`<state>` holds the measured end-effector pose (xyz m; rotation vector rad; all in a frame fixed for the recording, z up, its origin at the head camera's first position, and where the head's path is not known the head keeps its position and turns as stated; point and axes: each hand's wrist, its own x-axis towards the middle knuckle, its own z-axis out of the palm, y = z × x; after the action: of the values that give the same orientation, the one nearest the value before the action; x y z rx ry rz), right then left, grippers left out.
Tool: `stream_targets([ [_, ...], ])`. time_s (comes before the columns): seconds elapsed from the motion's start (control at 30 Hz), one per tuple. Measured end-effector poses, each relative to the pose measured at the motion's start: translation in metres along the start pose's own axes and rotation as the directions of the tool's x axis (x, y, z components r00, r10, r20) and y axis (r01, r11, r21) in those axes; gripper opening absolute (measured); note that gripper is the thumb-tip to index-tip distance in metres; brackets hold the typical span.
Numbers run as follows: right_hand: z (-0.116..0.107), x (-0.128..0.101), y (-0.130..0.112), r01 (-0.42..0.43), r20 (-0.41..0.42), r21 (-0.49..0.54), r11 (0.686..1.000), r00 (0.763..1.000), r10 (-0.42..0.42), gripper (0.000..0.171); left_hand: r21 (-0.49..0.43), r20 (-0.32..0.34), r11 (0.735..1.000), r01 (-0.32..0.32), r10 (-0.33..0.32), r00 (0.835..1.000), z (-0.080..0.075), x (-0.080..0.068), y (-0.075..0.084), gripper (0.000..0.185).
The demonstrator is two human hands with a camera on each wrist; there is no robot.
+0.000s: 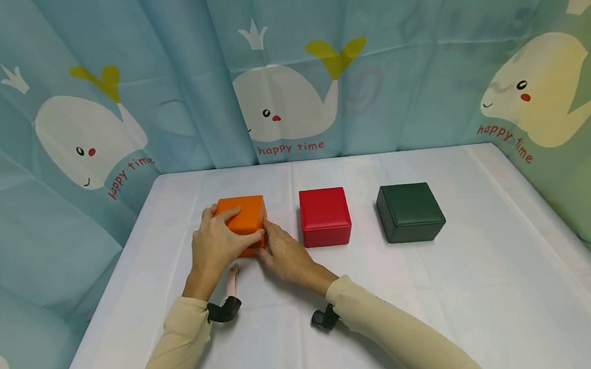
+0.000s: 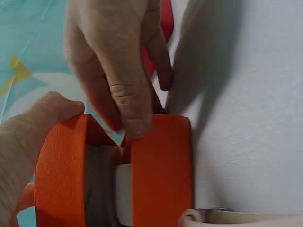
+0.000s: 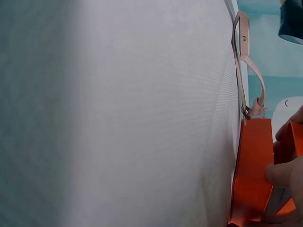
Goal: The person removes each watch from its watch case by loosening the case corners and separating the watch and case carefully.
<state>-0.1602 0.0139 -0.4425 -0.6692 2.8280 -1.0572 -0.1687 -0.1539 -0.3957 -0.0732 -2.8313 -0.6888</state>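
Observation:
An orange box (image 1: pixel 245 213) stands at the left of a row on the white table (image 1: pixel 439 295). My left hand (image 1: pixel 215 243) lies over its top and grips the lid (image 2: pixel 60 175), thumb (image 2: pixel 33 137) on the lid's edge. My right hand (image 1: pixel 287 259) holds the box's base (image 2: pixel 162 170) at the near right corner, fingertips (image 2: pixel 135 124) pressing on its rim. In the left wrist view the lid stands a little apart from the base, with a white insert (image 2: pixel 124 194) showing in the gap. The right wrist view shows the orange box (image 3: pixel 253 175) edge-on.
A red box (image 1: pixel 325 217) and a dark green box (image 1: pixel 410 212) stand to the right of the orange one. A pink strap (image 1: pixel 232 280) lies on the cloth just in front of the orange box. Whale-print curtains surround the table.

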Motion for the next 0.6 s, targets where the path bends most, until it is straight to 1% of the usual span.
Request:
stream_targets([
  [0.07, 0.0000, 0.0000, -0.0003, -0.006, -0.008, 0.015, 1.000, 1.000, 0.006, 0.070, -0.006, -0.006, 1.000, 0.003, -0.003, 1.000, 0.0019, -0.0014, -0.0011, 0.083],
  [0.13, -0.0002, 0.0004, -0.0003, 0.004, -0.021, 0.029, 1.000, 1.000, -0.003, 0.063, -0.003, -0.007, 1.000, 0.004, -0.004, 1.000, 0.0033, -0.0028, -0.0018, 0.083],
  [0.27, -0.0002, 0.0015, 0.0008, 0.038, -0.037, 0.032, 0.999, 0.999, -0.037, 0.042, -0.008, -0.010, 1.000, 0.009, -0.009, 1.000, 0.0058, -0.0051, -0.0028, 0.083],
  [0.37, -0.0002, 0.0020, 0.0016, 0.042, -0.040, 0.033, 0.999, 0.998, -0.041, 0.035, -0.002, -0.016, 1.000, 0.008, -0.008, 1.000, 0.0073, -0.0064, -0.0033, 0.083],
  [0.5, -0.0004, 0.0022, 0.0023, 0.035, -0.026, 0.036, 0.999, 0.999, -0.034, 0.041, 0.006, -0.025, 1.000, 0.006, -0.006, 1.000, 0.0088, -0.0079, -0.0042, 0.083],
  [0.6, -0.0008, 0.0017, 0.0023, 0.034, -0.019, 0.019, 0.999, 0.999, -0.034, 0.047, 0.001, -0.029, 1.000, 0.009, -0.009, 1.000, 0.0100, -0.0087, -0.0049, 0.083],
])
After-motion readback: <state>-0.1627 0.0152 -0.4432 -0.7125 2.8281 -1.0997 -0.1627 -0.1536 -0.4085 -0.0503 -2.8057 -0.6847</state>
